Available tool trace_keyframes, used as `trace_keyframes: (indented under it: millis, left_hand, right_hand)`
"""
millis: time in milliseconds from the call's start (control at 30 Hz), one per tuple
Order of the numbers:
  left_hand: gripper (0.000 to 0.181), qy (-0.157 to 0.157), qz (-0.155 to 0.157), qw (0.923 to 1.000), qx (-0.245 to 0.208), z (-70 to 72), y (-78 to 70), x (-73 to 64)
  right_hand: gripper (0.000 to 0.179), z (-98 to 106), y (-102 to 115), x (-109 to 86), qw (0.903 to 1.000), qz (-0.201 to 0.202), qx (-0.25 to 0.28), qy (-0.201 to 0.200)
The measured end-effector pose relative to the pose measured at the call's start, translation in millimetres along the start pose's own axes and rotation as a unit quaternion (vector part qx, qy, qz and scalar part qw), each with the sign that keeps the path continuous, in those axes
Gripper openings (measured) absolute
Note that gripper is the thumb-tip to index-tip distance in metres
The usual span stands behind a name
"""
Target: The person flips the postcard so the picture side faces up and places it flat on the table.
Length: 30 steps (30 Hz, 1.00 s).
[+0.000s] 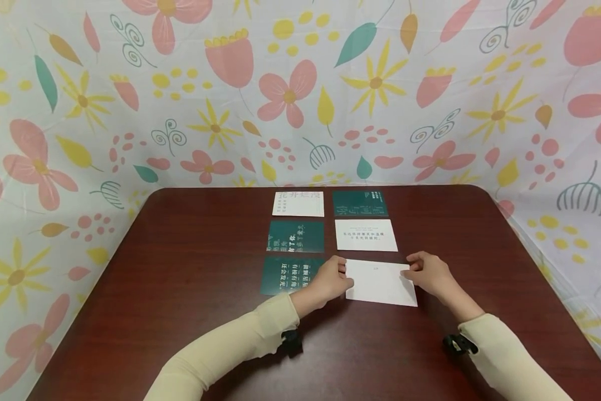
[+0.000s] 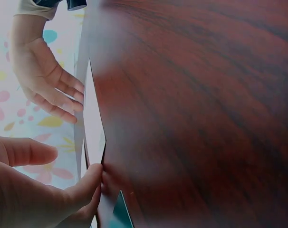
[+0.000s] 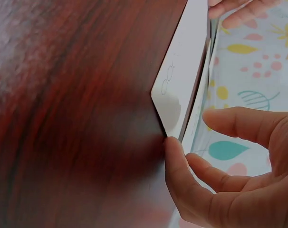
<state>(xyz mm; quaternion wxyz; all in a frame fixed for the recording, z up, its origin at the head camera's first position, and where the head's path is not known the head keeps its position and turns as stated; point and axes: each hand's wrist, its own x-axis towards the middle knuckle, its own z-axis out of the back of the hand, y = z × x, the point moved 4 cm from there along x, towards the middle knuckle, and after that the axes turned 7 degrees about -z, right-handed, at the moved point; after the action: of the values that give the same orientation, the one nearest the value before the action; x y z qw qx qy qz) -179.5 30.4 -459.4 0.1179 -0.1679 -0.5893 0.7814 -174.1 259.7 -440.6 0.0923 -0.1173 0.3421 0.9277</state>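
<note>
A white card [image 1: 380,287] with small faint print lies on the dark wooden table, between the two hands. My left hand [image 1: 326,283] is at its left edge, with a fingertip touching the card [image 2: 93,121] in the left wrist view. My right hand [image 1: 433,275] is at the opposite edge. In the right wrist view, one fingertip meets a corner of the card [image 3: 179,71], and another digit stays apart from it. Just left of the left hand is a green card [image 1: 275,275] with white writing, partly covered by that hand.
Behind the hands lie a white card with green text [image 1: 365,243], a dark green card [image 1: 360,204], another green card [image 1: 285,236] and a white printed card [image 1: 298,210], in two columns. A floral cloth [image 1: 290,139] hangs along the table's back edge and sides.
</note>
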Motion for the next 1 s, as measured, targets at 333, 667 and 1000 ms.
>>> trace_keyframes:
  millis: [333,667,1000]
  left_hand:
    - [0.050,-0.020,0.009,0.9997,-0.007,1.0,0.7,0.5]
    - [0.050,-0.028,0.001,0.9995,-0.016,11.1,-2.6,0.5]
    - [0.045,-0.054,0.010,0.9981,-0.028,27.2,-7.2,6.3]
  right_hand:
    - [0.046,0,-4,-2.0,0.9994,-0.011,0.033,0.002]
    - [0.044,0,-9,-0.8,0.9954,0.016,0.094,0.007]
    - [0.051,6,-3,6.4,0.9832,-0.002,0.180,0.031]
